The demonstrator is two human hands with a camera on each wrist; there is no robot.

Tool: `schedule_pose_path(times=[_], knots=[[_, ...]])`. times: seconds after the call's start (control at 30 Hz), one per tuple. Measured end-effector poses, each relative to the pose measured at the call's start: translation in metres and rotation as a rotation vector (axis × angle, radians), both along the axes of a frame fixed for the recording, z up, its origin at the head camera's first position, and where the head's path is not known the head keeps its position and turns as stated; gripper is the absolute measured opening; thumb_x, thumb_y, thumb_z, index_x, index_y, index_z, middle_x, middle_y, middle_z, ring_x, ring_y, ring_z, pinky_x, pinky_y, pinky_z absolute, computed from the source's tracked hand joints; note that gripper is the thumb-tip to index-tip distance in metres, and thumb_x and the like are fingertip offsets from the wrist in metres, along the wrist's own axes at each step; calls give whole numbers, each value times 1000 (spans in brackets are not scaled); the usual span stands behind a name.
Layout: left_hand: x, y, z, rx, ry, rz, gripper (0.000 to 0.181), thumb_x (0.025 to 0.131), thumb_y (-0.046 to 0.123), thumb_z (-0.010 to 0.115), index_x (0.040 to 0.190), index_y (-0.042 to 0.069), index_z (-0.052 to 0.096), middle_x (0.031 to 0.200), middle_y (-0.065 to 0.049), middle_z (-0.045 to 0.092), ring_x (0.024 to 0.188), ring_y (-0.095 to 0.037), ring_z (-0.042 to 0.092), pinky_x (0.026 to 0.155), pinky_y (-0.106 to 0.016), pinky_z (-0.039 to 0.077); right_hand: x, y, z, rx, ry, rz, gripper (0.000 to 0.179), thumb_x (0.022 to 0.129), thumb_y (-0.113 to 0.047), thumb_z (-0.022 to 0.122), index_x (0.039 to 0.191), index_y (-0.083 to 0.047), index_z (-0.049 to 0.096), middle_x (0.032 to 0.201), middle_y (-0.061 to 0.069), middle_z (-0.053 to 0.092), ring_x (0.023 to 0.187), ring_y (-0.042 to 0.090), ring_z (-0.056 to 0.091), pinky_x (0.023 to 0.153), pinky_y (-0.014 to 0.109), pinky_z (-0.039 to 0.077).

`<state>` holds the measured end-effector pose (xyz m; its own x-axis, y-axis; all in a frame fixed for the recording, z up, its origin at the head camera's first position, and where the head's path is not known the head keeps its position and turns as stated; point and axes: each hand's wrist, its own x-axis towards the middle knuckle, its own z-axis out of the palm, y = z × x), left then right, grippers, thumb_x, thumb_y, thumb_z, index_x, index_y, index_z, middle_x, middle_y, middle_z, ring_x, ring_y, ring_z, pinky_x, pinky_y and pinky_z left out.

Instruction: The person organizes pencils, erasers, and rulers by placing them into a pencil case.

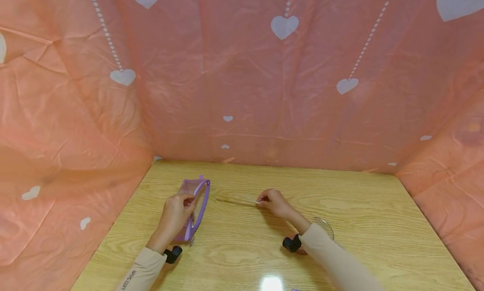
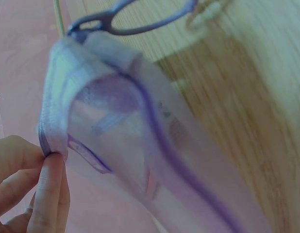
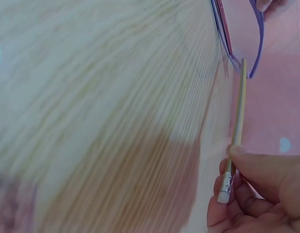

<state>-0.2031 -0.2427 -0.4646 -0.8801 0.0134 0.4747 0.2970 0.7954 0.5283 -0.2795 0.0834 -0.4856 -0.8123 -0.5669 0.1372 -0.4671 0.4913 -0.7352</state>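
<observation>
My left hand pinches the zippered edge of a see-through purple pencil pouch between thumb and fingers. The pouch's mouth gapes toward the right, and a ring-shaped zipper pull hangs at one end. Through its sheer side, blurred shapes show in the left wrist view. To the right, my right hand pinches a slim yellow pencil near its metal band and white eraser. The pencil points left, its far tip a short distance from the pouch mouth.
A clear round dish stands on the wooden table, partly hidden by my right forearm. At the front edge a sliver of something purple shows. Pink cloth with white hearts hangs around the table's back and sides.
</observation>
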Motion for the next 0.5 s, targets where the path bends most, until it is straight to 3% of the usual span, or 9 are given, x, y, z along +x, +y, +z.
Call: schedule_pose_path(times=[0.5], knots=[[0,1,0,9,4,-2,9,81,-4,77,89,-5,75,80,-11,71,70,-22,68,60,-35,58,-3,-27,2,-18,-42,-47,10,95,1,64,96,5,72,89,9,69,77,13,59,67,25,50]])
